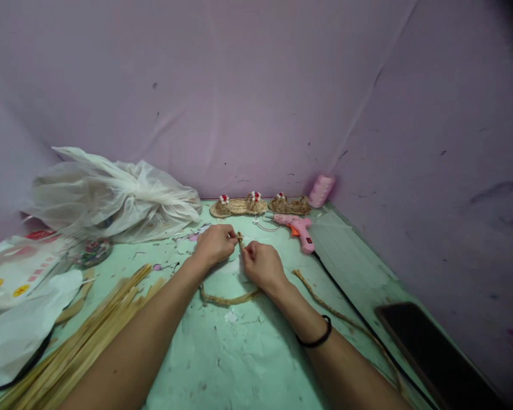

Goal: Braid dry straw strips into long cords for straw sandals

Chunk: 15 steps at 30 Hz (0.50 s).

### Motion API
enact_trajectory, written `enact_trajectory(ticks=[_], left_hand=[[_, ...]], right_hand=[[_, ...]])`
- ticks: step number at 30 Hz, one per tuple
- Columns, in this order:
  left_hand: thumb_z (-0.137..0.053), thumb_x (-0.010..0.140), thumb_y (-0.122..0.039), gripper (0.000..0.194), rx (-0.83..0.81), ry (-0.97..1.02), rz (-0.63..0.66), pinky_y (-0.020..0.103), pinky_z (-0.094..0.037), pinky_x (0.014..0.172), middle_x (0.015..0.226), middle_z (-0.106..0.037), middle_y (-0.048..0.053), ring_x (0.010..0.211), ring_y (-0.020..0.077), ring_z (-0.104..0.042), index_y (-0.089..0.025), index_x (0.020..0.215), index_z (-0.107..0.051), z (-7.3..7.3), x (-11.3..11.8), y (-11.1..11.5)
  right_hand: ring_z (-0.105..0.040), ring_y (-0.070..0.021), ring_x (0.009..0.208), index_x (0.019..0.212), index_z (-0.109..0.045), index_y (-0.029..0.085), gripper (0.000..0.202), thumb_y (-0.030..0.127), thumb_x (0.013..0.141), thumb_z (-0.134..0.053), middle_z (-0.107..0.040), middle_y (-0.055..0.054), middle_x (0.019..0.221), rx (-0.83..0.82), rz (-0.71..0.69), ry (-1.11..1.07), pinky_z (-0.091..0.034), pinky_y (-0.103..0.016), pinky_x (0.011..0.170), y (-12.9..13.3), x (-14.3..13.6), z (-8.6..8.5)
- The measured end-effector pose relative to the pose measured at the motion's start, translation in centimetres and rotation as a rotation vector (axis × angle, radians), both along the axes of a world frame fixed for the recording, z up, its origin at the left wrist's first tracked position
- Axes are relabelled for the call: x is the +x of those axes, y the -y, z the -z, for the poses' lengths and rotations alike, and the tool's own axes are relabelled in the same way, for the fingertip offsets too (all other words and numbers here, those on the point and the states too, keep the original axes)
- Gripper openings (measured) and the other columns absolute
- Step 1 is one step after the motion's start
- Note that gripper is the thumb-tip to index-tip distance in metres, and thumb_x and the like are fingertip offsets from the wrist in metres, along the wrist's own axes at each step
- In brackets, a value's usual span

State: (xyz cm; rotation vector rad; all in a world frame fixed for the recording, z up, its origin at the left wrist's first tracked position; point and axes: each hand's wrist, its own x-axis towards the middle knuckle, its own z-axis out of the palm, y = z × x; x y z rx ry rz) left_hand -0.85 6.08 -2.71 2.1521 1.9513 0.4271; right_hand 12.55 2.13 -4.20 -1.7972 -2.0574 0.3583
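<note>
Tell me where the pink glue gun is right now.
In the head camera view, the pink glue gun lies on the green table, right of both hands, just in front of the pink thread spool.

Small braided straw piece [240,237] between left hand [216,245] and right hand [265,266]: detail too small, partly behind fingers. Straw cord [226,300]: ends hidden by hands; link to piece unclear. Knotted plastic bag [123,196]: contents veiled. Print on white package [8,279]: blurred. Straw strips [89,330], black power cord [346,302], phone [431,353]: cut off by bottom edge.
</note>
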Motion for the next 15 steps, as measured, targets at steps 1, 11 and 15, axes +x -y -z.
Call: enact_trajectory(ticks=[1,11,15], left_hand=[[-0.049,0.066,-0.032,0.022,-0.028,-0.03,0.0,0.025,-0.034,0.058,0.078,-0.065,0.003,0.071,0.0172,-0.055,-0.024,0.078,-0.066,-0.3,-0.3,0.2],[-0.046,0.058,-0.017,0.02,-0.078,-0.332,0.225,0.027,-0.036,0.057,0.067,-0.064,0.008,0.066,0.021,-0.057,-0.02,0.065,-0.064,-2.5,0.8,2.5],[-0.048,0.058,-0.016,0.018,-0.127,-0.366,0.214,0.029,-0.038,0.062,0.069,-0.064,0.009,0.07,0.0232,-0.058,-0.02,0.064,-0.065,-2.7,0.5,2.5]], right_hand=[[-0.057,-0.0156,0.065,0.076,-0.062,0.017,0.024,0.028,0.079,-0.04,-0.066,-0.007,0.072,-0.012,-0.002,-0.011,-0.026,-0.025,0.053,0.0,0.1,-0.1],[-0.056,-0.0152,0.064,0.074,-0.063,0.016,0.024,0.026,0.078,-0.041,-0.066,-0.007,0.071,-0.029,-0.032,-0.001,-0.026,-0.025,0.052,0.2,0.1,-0.5],[-0.057,-0.0151,0.064,0.073,-0.065,0.016,0.024,0.026,0.077,-0.043,-0.066,-0.007,0.071,-0.05,-0.006,-0.089,-0.03,-0.024,0.053,0.0,0.3,-0.4]])
